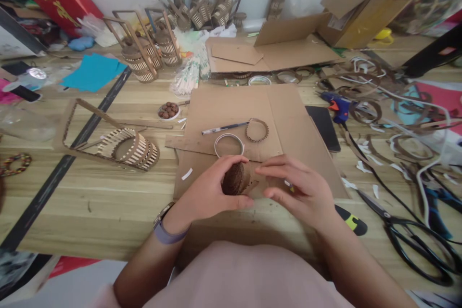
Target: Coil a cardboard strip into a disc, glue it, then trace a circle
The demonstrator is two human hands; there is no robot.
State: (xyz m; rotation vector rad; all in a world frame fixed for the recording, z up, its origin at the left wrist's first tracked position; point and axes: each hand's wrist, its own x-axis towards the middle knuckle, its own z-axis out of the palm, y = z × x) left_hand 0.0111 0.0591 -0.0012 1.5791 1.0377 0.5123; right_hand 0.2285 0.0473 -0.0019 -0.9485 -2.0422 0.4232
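While both hands work over the near edge of the cardboard sheet (288, 115), we log the bench from its left side. A slatted basket (144, 153) sits on the wooden table (108, 216), its long brown handle frame reaching out leftward. Beyond its right side we note a small dish of brown nut-like pieces (169, 110). Next comes our left hand (209, 183), a watch on the wrist, its fingers and thumb curled around a brown coiled piece (234, 180), grasping it; the dark ridged coil faces left. Just beyond this piece, on the cardboard, lie a white-edged ring (215, 146), a pen (224, 128) and a notched ring (267, 133); the pen's far end reaches the notched ring. Our right hand (303, 187) is beside the coiled piece, fingers and thumb parted, released; we cannot tell whether a fingertip touches it. Rightward we record a black-and-yellow handle (352, 221) near the right wrist, a blue glue gun (337, 108) farther back, and black scissors (387, 215) on the table, blades pointing toward the cardboard.
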